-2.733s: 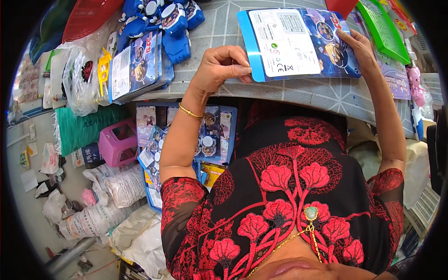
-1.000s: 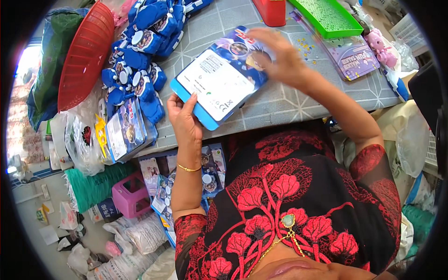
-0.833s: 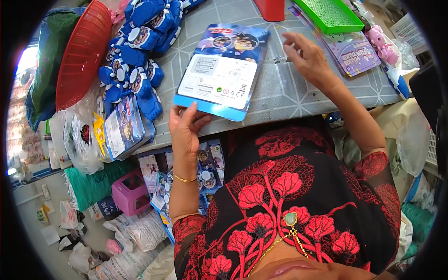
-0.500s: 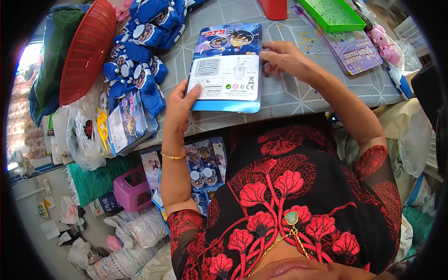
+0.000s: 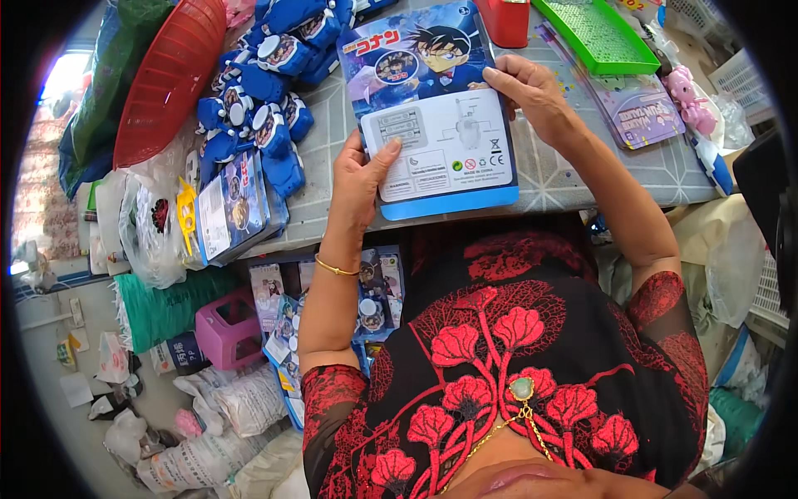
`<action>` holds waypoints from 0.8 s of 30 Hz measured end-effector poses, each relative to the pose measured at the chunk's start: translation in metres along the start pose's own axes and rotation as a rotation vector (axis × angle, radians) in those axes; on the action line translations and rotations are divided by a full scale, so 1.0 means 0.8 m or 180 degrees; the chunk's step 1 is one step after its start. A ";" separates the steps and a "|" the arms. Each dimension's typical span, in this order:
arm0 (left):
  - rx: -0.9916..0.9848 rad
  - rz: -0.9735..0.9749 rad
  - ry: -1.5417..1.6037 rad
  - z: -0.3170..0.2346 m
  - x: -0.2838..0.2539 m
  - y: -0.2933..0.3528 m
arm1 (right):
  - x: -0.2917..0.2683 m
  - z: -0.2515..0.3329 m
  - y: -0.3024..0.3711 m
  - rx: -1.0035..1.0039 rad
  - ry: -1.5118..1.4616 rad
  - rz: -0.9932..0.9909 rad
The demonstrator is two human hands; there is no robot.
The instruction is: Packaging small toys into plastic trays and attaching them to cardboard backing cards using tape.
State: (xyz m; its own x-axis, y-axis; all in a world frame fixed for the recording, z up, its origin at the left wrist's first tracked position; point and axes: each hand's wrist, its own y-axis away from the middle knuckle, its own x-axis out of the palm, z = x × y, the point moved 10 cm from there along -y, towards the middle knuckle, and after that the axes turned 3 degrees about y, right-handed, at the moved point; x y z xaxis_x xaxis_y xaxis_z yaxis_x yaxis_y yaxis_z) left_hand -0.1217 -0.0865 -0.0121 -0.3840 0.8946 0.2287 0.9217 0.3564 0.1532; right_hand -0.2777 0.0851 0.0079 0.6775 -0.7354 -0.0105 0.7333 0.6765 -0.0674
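Observation:
A blue and white printed backing card [image 5: 440, 170], with a cartoon figure on its upper part, is held up over the grey table. My left hand [image 5: 363, 173] grips its left edge, thumb on the printed face and fingers behind. My right hand [image 5: 532, 90] pinches the upper right edge between thumb and fingers. Whether it is one card or several together, I cannot tell. To the left lies a heap of blue toy watches [image 5: 266, 108] with round faces. Nearer me, a stack of similar cards [image 5: 237, 208] rests at the table's edge.
A red basket [image 5: 166, 83] leans at the left, beside a yellow plastic piece [image 5: 186, 216]. At the back right are a red container [image 5: 504, 23], a green tray [image 5: 594, 37], purple cards [image 5: 636, 116] and a pink toy [image 5: 692, 100]. A purple stool [image 5: 229, 333] stands below.
The card has come closer and shifted right, tilting slightly. My right hand has moved up and right, now pinching its edge; my left hand has moved right with it.

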 end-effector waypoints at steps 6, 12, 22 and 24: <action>0.0204 -0.0042 0.0151 -0.007 0.022 0.003 | 0.002 -0.006 0.001 -0.0016 0.0006 -0.0252; 0.0024 -0.0182 0.0625 0.009 0.006 -0.001 | 0.025 -0.042 0.030 0.0835 0.0293 0.0399; -0.0411 -0.0083 0.0080 0.014 -0.007 -0.009 | 0.028 -0.063 0.047 0.0922 -0.0058 0.0252; -0.0594 -0.0081 0.0225 0.022 -0.005 -0.007 | 0.024 -0.071 0.044 0.1014 -0.0295 0.0171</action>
State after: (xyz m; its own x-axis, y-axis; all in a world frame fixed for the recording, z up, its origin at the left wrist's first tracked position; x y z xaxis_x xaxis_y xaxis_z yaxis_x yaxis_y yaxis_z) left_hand -0.1242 -0.0876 -0.0310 -0.4160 0.8624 0.2884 0.8879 0.3167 0.3337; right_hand -0.2424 0.0926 -0.0509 0.7073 -0.7017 0.0862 0.6674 0.7029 0.2461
